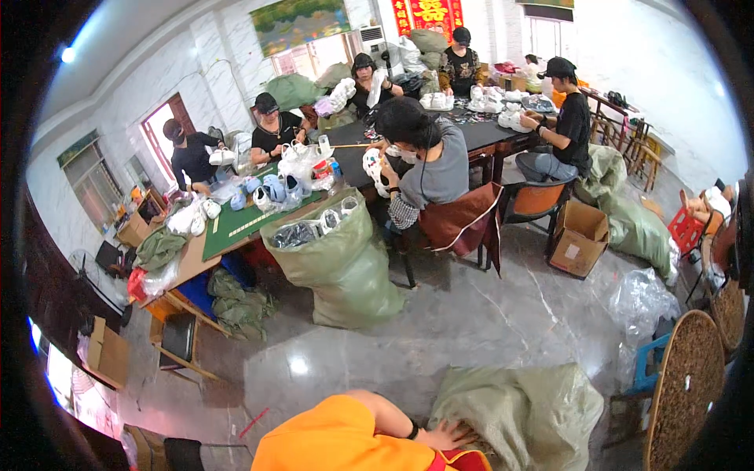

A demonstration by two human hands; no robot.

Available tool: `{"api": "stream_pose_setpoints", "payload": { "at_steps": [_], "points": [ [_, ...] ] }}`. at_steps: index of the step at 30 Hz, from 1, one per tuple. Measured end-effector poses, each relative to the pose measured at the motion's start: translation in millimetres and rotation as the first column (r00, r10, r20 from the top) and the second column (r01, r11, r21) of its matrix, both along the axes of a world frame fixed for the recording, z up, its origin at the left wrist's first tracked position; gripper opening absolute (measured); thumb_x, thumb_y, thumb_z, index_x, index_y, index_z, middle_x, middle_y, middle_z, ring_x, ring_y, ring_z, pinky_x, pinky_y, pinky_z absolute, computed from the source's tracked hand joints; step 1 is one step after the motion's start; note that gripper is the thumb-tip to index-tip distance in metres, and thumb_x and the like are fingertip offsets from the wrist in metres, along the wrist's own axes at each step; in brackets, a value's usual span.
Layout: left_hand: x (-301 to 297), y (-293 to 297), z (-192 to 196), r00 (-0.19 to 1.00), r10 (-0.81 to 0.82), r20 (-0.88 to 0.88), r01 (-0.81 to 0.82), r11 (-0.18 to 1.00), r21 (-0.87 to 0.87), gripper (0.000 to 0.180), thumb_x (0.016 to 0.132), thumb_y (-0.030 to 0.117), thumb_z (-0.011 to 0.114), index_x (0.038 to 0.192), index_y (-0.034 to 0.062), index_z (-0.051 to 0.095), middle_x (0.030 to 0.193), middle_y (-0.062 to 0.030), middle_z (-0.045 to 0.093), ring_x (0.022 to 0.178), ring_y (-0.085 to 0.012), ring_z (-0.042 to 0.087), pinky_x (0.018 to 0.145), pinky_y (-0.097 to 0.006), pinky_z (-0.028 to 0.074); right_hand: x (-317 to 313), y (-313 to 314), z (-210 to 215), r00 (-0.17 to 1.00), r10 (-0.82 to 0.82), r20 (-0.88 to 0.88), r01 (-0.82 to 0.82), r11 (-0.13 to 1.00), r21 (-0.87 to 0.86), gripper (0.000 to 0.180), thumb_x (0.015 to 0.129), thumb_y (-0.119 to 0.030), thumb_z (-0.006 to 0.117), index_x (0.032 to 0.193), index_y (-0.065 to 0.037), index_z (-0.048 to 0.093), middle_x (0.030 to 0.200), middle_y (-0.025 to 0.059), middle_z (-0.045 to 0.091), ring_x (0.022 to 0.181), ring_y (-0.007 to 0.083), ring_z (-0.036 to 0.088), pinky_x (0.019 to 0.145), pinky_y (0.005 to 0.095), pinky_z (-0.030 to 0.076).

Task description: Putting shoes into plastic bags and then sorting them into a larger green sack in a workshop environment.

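Left hand (449, 434) lay flat, fingers spread, on green sack (522, 412) slumped on floor at bottom edge; right hand unseen. Risk judged: limp sack could sag sideways under one-handed press.

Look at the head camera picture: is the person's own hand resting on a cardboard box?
No, the one own hand in view lies flat on a large grey-green woven sack on the floor, while the open cardboard box stands farther off.

Bright daylight thru windows (305, 56) & doorway (161, 129), blown out white. Glare spots on glossy floor (440, 322). Soft shadows under table. Heavy fisheye bend, black vignette at edges; far workers slightly soft.
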State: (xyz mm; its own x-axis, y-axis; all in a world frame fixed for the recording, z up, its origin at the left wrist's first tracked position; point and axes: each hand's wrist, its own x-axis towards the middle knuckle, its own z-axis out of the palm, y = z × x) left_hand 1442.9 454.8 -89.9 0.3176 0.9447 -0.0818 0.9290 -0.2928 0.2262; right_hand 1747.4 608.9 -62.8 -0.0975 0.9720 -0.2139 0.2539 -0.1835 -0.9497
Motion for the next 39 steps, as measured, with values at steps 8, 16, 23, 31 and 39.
{"api": "stream_pose_setpoints", "payload": {
  "at_steps": [8, 16, 23, 31, 39],
  "points": [
    [27.5, 61.3, 31.5, 0.951, -0.165, 0.26, 0.264, 0.872, -0.413, 0.087, 0.073, 0.073, 0.019, 0.137, 0.0163, 0.004, 0.14, -0.015, 0.006, 0.129, -0.0343, 0.003, 0.096, -0.06, -0.004, 28.7, 7.2, -12.7, 0.99, -0.123, 0.072, 0.125, 0.992, -0.019, 0.031, 0.083, -0.022, 0.047, 0.105, 0.0, 0.054, 0.1, 0.017, 0.056, 0.089, 0.0291, 0.052, 0.078, 0.0357, 0.041],
    [1.5, 31.8, 42.7, 0.93, -0.205, 0.305, 0.304, 0.896, -0.324, 0.093, 0.07, 0.063, 0.044, 0.136, 0.0097, 0.005, 0.136, -0.021, 0.015, 0.125, -0.0405, 0.012, 0.09, -0.065, 0.01, 44.1, -47.3, 19.1, 0.961, -0.207, 0.185, 0.217, 0.976, -0.035, 0.032, 0.083, -0.023, 0.048, 0.105, 0.0, 0.054, 0.1, 0.0171, 0.056, 0.089, 0.0292, 0.052, 0.077, 0.0359, 0.041],
    [8.2, 23.2, 70.6, 0.932, -0.146, 0.332, 0.265, 0.899, -0.348, 0.091, 0.066, 0.035, 0.063, 0.133, 0.0042, 0.01, 0.127, -0.0255, 0.024, 0.117, -0.0442, 0.021, 0.088, -0.064, 0.018, 26.9, -63.2, 62.5, 0.933, -0.256, 0.254, 0.255, 0.966, 0.037, 0.032, 0.083, -0.023, 0.049, 0.104, 0.0, 0.054, 0.1, 0.0172, 0.056, 0.089, 0.0292, 0.052, 0.077, 0.0361, 0.041],
    [-21.6, 16.1, 79.0, 0.846, -0.019, 0.533, 0.215, 0.927, -0.308, 0.055, 0.074, 0.018, 0.056, 0.122, 0.0051, 0.032, 0.127, -0.0234, 0.022, 0.107, -0.0385, 0.033, 0.084, -0.052, 0.029, 6.5, -88.5, 99.4, 0.894, -0.295, 0.336, 0.269, 0.955, 0.124, 0.033, 0.082, -0.023, 0.049, 0.104, 0.001, 0.054, 0.101, 0.0174, 0.056, 0.089, 0.0293, 0.052, 0.076, 0.0363, 0.042],
    [-170.3, -71.7, 74.1, 0.781, 0.245, 0.574, -0.122, 0.962, -0.245, 0.033, 0.07, 0.022, 0.051, 0.094, -0.0008, 0.051, 0.087, -0.0219, 0.056, 0.085, -0.037, 0.053, 0.07, -0.045, 0.043, -20.2, -102.9, 161.6, 0.622, -0.547, 0.56, 0.102, 0.766, 0.634, 0.032, 0.08, -0.025, 0.054, 0.097, 0.002, 0.058, 0.092, 0.0188, 0.057, 0.081, 0.0286, 0.053, 0.071, 0.0378, 0.042]
  ]
}}
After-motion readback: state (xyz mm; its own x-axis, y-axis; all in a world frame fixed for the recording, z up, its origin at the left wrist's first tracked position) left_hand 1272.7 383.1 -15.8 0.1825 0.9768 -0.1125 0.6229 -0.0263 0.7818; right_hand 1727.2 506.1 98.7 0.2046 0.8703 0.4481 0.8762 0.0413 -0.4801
